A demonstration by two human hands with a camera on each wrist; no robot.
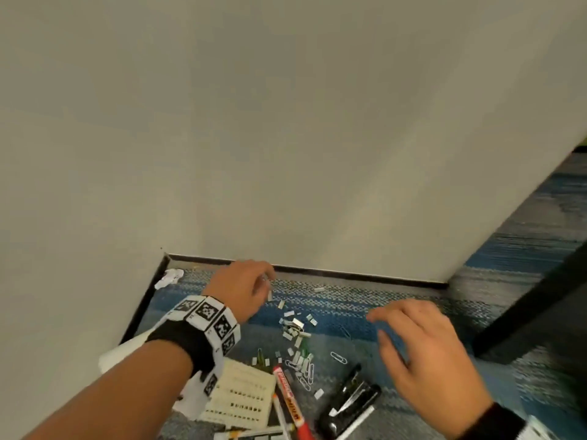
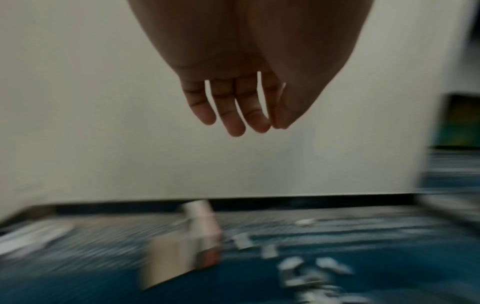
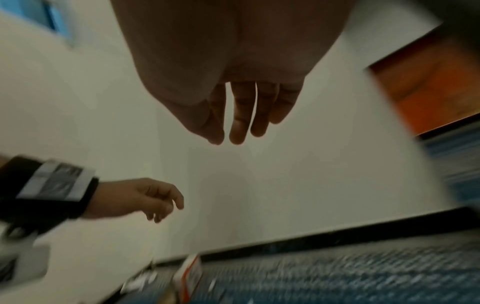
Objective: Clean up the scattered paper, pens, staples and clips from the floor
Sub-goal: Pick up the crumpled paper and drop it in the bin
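Silver staples [image 1: 295, 328] lie strewn over the blue carpet, with paper clips [image 1: 338, 357] just nearer to me. My left hand [image 1: 265, 285] hovers over the far end of the staples by the wall, fingers loosely curled, with nothing seen in it. In the left wrist view that left hand [image 2: 249, 127] hangs empty over a blurred small box [image 2: 192, 236]. My right hand [image 1: 381, 325] floats to the right of the staples, fingers spread and empty. A red marker [image 1: 287, 398], a black stapler [image 1: 349, 398] and crumpled paper [image 1: 170, 277] also lie on the floor.
A cream perforated tray [image 1: 241, 395] and a white sheet [image 1: 127, 350] lie under my left forearm. The wall's black baseboard [image 1: 349, 276] bounds the floor at the back and left. A dark furniture piece [image 1: 524, 312] stands at the right.
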